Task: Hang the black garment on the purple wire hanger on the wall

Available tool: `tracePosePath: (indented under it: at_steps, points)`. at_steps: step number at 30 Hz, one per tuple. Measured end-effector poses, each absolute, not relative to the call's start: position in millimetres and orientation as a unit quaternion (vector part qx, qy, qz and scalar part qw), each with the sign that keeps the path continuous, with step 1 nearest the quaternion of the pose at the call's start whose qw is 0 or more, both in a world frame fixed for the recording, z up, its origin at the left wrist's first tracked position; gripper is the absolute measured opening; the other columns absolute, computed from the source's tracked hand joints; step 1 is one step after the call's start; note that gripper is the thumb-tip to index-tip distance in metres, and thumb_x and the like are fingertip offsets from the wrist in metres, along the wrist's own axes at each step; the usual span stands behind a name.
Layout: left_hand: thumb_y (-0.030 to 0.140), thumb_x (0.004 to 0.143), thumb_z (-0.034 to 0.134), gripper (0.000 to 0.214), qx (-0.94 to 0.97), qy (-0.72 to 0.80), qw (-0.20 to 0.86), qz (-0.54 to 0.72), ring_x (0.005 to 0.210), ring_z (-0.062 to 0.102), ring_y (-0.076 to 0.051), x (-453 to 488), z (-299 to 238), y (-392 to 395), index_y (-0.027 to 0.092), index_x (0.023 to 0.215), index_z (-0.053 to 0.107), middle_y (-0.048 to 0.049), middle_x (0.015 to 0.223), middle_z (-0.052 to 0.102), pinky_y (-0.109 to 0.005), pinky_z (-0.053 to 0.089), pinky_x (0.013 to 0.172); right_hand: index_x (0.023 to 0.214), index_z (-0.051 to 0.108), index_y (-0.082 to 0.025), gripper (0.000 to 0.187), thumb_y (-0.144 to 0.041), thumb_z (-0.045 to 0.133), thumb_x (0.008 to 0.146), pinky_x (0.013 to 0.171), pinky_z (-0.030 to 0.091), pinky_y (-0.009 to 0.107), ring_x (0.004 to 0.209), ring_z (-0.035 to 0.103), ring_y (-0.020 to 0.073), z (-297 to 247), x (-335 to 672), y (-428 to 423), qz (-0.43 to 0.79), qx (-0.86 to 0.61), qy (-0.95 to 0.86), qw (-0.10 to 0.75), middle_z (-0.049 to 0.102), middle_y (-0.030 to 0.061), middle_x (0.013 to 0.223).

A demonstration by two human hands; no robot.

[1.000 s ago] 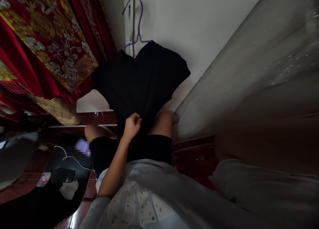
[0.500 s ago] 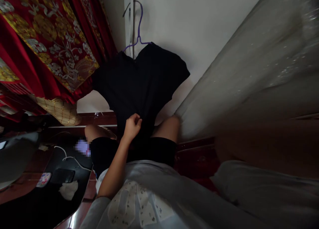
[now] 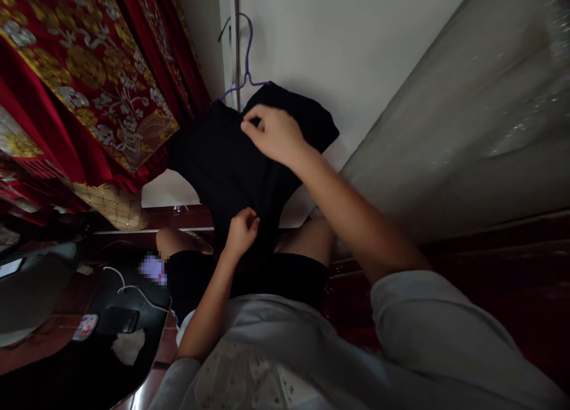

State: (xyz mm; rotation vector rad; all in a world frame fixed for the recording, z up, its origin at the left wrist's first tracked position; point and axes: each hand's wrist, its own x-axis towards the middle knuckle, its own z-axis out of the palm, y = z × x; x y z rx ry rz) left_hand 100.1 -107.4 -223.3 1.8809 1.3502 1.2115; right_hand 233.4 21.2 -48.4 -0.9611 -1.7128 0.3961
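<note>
Pale wall point(image 3: 369, 47) backs this dim corner, a white upright strip point(image 3: 226, 38) running down it. Straight in front of me hangs the black shirt point(image 3: 218, 154), on a purple hanger point(image 3: 247, 68) whose hook is up at the strip. Its lower part narrows down between my legs, the folds gathering at my left hand point(image 3: 241, 230), where thumb and forefinger are pinched together on the dark cloth. Higher up, my right hand point(image 3: 278, 133) is just below the neckline, fingers curled and thumb bent towards them, a small hollow between; I can't tell whether any fabric is caught at the tips. Beside the shirt, on my left, drops red cloth point(image 3: 118, 95) worked in gold and silver flowers. To my right leans something large and grey under shiny plastic point(image 3: 445, 154). Down by my left knee, a black tabletop point(image 3: 84, 374) carries a white cable point(image 3: 140, 292), a dark flat device point(image 3: 118, 321), a small patterned case point(image 3: 86, 327) and a crumpled tissue point(image 3: 128, 346).
</note>
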Motion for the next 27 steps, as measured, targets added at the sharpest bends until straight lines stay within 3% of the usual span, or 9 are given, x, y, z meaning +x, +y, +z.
tracePosePath:
  at_steps: [5,8,14,17,21,23,27]
  points:
    - [0.009,0.090,0.059,0.009,0.739,0.488,0.224,0.407,0.079,0.060,-0.017,94.3,-212.9,-104.8,0.017,0.090,0.057,-0.0030,0.085,0.062,-0.026,0.045,0.076,0.123,0.065,-0.011,0.034,-0.031,0.059,0.097,0.100,0.046,0.054,0.111,0.064,0.0346,-46.4,234.3,22.3,0.041,-0.558,-0.773,0.299,0.070,0.0159,0.108]
    - [0.007,0.090,0.058,0.010,0.781,0.479,0.191,0.352,0.079,0.060,-0.018,91.2,-205.0,-104.2,0.018,0.089,0.057,-0.0040,0.086,0.062,-0.028,0.046,0.076,0.123,0.064,-0.009,0.034,-0.031,0.055,0.098,0.095,0.048,0.052,0.105,0.066,0.0343,-40.6,236.1,26.8,0.036,-0.579,-0.779,0.237,0.070,0.0176,0.108]
    - [0.008,0.093,0.056,0.011,0.816,0.458,0.171,0.308,0.082,0.062,-0.020,80.3,-194.2,-100.3,0.017,0.094,0.062,-0.0064,0.092,0.064,-0.031,0.050,0.078,0.120,0.061,-0.018,0.025,-0.031,0.054,0.099,0.080,0.050,0.038,0.070,0.063,0.0203,-34.3,241.4,22.3,0.125,-0.470,-0.804,0.343,0.063,0.0020,0.070]
    - [0.009,0.096,0.054,0.020,0.808,0.408,0.136,0.403,0.092,0.065,-0.020,75.4,-163.8,-84.8,0.018,0.111,0.063,-0.0079,0.101,0.065,-0.032,0.052,0.085,0.119,0.058,-0.021,0.022,-0.032,0.051,0.101,0.079,0.046,0.034,0.069,0.060,0.0186,-32.7,243.8,7.2,0.074,-0.428,-0.812,0.389,0.059,-0.0007,0.069]
    - [0.019,0.101,0.055,0.035,0.755,0.359,0.050,0.546,0.094,0.067,-0.019,75.1,-95.1,-51.8,0.022,0.136,0.050,-0.0072,0.105,0.066,-0.032,0.053,0.086,0.121,0.057,-0.020,0.025,-0.033,0.050,0.101,0.074,0.043,0.030,0.066,0.058,0.0164,-31.4,247.4,-4.1,0.029,-0.394,-0.822,0.410,0.058,-0.0013,0.069]
    - [0.026,0.103,0.055,0.028,0.762,0.351,0.021,0.544,0.094,0.068,-0.019,76.0,-64.7,-35.4,0.023,0.131,0.053,-0.0061,0.101,0.067,-0.032,0.053,0.086,0.122,0.058,-0.020,0.026,-0.034,0.050,0.100,0.073,0.043,0.029,0.067,0.058,0.0157,-33.7,249.1,-3.2,0.009,-0.377,-0.823,0.425,0.059,-0.0012,0.070]
    - [0.030,0.102,0.057,0.014,0.796,0.359,-0.013,0.488,0.089,0.068,-0.021,75.8,-35.2,-15.1,0.018,0.103,0.063,-0.0061,0.087,0.068,-0.031,0.052,0.083,0.122,0.059,-0.021,0.027,-0.034,0.049,0.101,0.073,0.046,0.028,0.069,0.060,0.0150,-45.0,251.1,4.4,-0.013,-0.355,-0.808,0.470,0.061,-0.0010,0.074]
